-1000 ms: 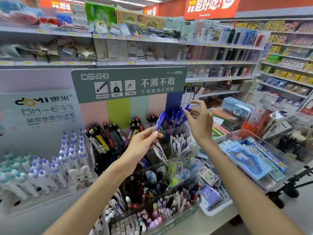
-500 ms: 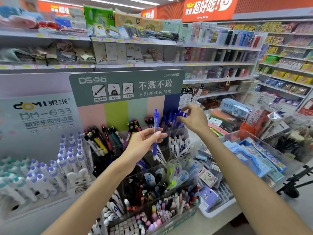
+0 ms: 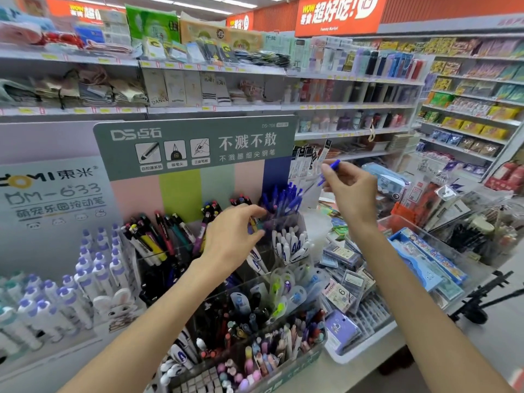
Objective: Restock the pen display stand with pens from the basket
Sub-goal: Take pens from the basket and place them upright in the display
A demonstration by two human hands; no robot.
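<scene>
Shop shelf bkgd: right hand (image 3: 350, 191) raised, grip pinching blue pen (image 3: 329, 173); left hand (image 3: 232, 236) grip loose at blue-pen slot (image 3: 283, 205).

Grey-green header card (image 3: 195, 147) atop the pen display stand: "DS点石" in white at left; large "不溅不散", under it smaller "不溅墨细尖钢笔"; top right corner "DS-758". Three small icon boxes with captions, too small to read surely.

Pale grey-lilac display board (image 3: 54, 194) at left: "東米" in dark letters after a yellow-and-black logo cut off by the frame edge; below it outlined "DM-633"; below that "萌宠乐园按动笔".

Orange hanging banner (image 3: 337, 14) at the ceiling: "WOW", "超好吃!" in white; small line beneath blurred.

White folded sock pack (image 3: 158, 89) on the back shelf: "DANCE".

Small white price tag (image 3: 341, 293) in the white tray on the desk: "6".
</scene>
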